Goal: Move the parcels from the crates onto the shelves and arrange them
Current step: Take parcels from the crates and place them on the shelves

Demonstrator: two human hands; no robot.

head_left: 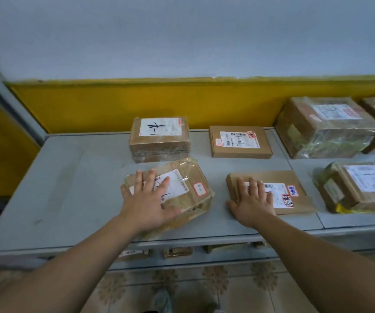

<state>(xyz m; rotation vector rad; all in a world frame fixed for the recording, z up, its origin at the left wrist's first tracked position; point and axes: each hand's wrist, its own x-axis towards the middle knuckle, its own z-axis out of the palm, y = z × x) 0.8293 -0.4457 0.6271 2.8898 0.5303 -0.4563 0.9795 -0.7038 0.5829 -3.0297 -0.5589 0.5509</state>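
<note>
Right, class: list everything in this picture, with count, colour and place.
Shelf: one, grey, across the middle.
Taped parcel: one, brown, front left, askew.
Flat parcel: one, brown, front middle.
Other parcels: five, brown, back and right of shelf.
Lower parcels: at least three, brown, shelf below, mostly hidden.
Wall band: one, yellow, behind shelf.
Floor tiles: several, beige patterned, below.
Left hand: one, flat on taped parcel.
Right hand: one, flat on flat parcel.
</note>
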